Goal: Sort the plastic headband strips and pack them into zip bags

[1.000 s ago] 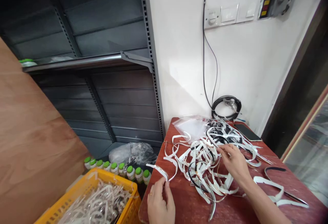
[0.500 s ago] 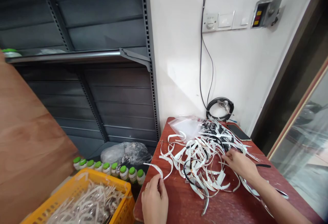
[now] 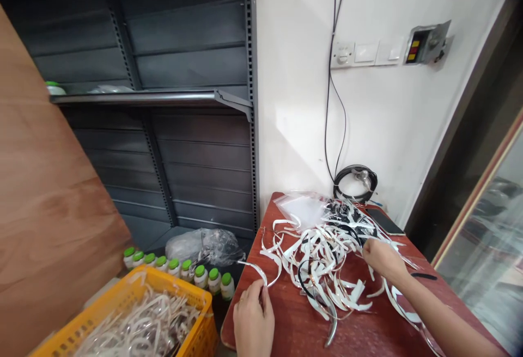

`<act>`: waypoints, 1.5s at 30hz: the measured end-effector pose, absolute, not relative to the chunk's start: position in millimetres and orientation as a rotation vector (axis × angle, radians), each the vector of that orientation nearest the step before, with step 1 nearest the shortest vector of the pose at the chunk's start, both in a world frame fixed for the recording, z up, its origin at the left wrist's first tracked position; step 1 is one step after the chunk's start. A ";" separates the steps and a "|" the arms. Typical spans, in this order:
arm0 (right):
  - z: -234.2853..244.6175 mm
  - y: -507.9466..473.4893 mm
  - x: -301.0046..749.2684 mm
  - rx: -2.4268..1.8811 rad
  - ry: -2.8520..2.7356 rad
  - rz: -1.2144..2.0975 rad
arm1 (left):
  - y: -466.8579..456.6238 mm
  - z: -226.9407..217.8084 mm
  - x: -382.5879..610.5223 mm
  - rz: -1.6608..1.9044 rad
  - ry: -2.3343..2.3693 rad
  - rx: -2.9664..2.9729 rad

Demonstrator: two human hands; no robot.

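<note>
At the table's left edge my left hand (image 3: pixel 254 316) pinches the end of a thin, curved white strip (image 3: pixel 255 270) between thumb and fingers. Another curved white piece (image 3: pixel 277 263) lies right beside it. A loose, tangled pile of curved white strips (image 3: pixel 322 259), with some black and copper-coloured ones, covers the middle of the red-brown table (image 3: pixel 294 327). My right hand (image 3: pixel 384 259) is closed at the right side of this pile; its fingertips are turned away, and what they grip is hidden.
A yellow crate (image 3: pixel 157 275) full of similar strips stands left of the table. Green-capped bottles (image 3: pixel 200 278) line up behind it. Clear plastic bags (image 3: pixel 302 207), a phone (image 3: pixel 385 221) and coiled black cable (image 3: pixel 354 182) are at the back by the wall.
The view has shifted slightly. My right hand has curled its fingers more tightly beside the pile. My left hand still pinches the curved white strip.
</note>
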State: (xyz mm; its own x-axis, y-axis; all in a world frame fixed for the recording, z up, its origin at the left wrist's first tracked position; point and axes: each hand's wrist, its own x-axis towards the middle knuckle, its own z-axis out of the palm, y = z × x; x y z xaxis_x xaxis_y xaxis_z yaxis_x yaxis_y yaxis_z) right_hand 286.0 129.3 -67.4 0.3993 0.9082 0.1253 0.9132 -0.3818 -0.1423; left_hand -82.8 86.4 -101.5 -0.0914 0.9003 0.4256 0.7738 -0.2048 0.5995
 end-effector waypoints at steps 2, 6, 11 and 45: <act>-63.2 129.2 289.5 -2.436 -1.610 -0.056 | 86.1 -101.3 -83.1 1.178 1.873 1.986; -54.1 130.5 296.5 -2.381 -1.574 -0.032 | 86.8 -101.3 -83.8 1.180 1.871 1.974; -50.0 132.8 298.0 -2.331 -1.604 0.029 | 86.1 -101.1 -84.5 1.175 1.857 1.972; -16.8 120.3 247.6 -1.714 -1.526 0.245 | 73.3 -87.9 -76.5 0.990 1.647 2.137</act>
